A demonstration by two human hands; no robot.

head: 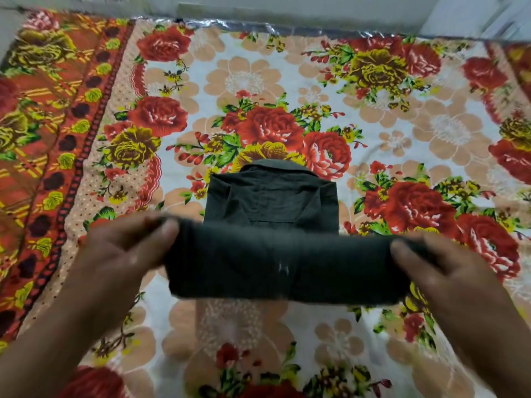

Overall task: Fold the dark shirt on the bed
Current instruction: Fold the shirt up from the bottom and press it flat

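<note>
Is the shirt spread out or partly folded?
Partly folded. The shirt is narrowed, sides turned in, collar at the far end. The left hand and right hand pinch its lifted near end, not yet laid over.

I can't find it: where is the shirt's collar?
In the head view the collar lies at the far end of the dark shirt, mid-frame on the floral bedsheet, beyond the left hand and right hand.
</note>
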